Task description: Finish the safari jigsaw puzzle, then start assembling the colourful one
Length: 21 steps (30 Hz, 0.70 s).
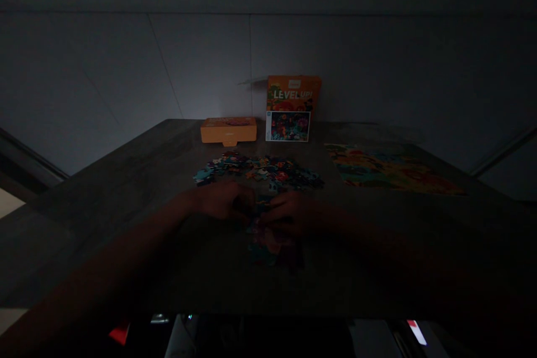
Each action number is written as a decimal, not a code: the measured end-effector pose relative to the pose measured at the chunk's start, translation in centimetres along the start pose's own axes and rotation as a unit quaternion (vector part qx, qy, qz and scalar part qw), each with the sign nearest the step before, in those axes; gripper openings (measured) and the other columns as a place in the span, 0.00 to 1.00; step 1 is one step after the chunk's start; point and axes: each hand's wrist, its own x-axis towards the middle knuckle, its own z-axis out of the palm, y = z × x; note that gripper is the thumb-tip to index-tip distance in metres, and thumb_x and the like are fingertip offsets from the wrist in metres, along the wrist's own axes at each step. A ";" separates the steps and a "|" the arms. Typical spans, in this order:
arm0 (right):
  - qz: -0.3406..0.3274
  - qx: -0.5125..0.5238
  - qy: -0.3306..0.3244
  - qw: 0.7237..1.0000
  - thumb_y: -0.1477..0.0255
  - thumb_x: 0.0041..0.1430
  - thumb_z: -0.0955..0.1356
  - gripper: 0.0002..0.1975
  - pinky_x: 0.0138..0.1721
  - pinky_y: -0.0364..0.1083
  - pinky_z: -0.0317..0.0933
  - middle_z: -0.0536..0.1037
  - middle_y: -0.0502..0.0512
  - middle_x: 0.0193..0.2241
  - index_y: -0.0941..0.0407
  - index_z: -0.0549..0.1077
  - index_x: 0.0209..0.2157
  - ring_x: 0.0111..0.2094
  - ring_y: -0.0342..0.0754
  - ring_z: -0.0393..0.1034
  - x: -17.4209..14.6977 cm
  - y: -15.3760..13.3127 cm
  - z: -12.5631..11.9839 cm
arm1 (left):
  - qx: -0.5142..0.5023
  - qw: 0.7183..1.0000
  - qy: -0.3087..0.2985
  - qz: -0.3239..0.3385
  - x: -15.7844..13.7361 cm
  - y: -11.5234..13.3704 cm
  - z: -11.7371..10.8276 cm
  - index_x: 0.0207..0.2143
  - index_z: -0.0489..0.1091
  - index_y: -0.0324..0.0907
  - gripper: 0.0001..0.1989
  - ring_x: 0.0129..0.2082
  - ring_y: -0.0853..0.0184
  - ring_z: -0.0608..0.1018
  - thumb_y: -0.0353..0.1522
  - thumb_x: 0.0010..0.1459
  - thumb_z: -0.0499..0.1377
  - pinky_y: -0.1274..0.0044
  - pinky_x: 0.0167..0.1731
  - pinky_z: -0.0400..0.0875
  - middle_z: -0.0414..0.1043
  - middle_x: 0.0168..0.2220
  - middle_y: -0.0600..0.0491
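Observation:
A partly joined patch of jigsaw puzzle lies on the table in front of me, dim in the poor light. My left hand is closed at its upper left edge, fingers curled inward. From the other side, my right hand reaches over the patch's top, its fingers bent and pressed together. A blue and yellow puzzle piece shows between the two hands; the fingertips are too dark to show the exact grip. Just beyond my hands spreads a heap of loose puzzle pieces.
An orange box lies flat behind the heap. Beside it stands an upright "LEVEL UP!" box, with a picture card leaning on its front. A colourful sheet lies at the right on the grey table. A wall rises behind.

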 end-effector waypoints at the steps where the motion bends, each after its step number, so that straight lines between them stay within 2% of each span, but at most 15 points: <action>1: 0.003 -0.002 -0.006 1.000 0.72 0.63 0.64 0.14 0.31 0.41 0.56 0.78 0.56 0.34 0.56 0.78 0.46 0.31 0.43 0.68 0.0 -0.1 -0.1 | -0.008 1.000 -0.004 0.005 0.0 0.0 0.0 0.39 0.70 0.41 0.12 0.30 0.69 0.75 0.36 0.54 0.64 0.81 0.26 0.63 0.73 0.31 0.55; 12: 0.009 0.017 -0.010 1.000 0.72 0.65 0.63 0.14 0.33 0.41 0.58 0.78 0.56 0.35 0.56 0.77 0.46 0.32 0.43 0.70 0.1 -0.2 -0.2 | -0.018 0.999 -0.010 0.029 0.0 -0.1 0.2 0.38 0.71 0.40 0.09 0.30 0.69 0.75 0.34 0.55 0.63 0.82 0.27 0.64 0.74 0.32 0.55; 21: 0.029 0.053 -0.031 0.998 0.71 0.66 0.62 0.13 0.39 0.42 0.61 0.79 0.57 0.40 0.58 0.76 0.47 0.38 0.45 0.72 0.4 -0.8 -0.7 | -0.004 0.999 0.001 0.040 0.2 -0.1 0.4 0.37 0.71 0.40 0.09 0.30 0.69 0.75 0.33 0.54 0.64 0.82 0.27 0.64 0.74 0.31 0.55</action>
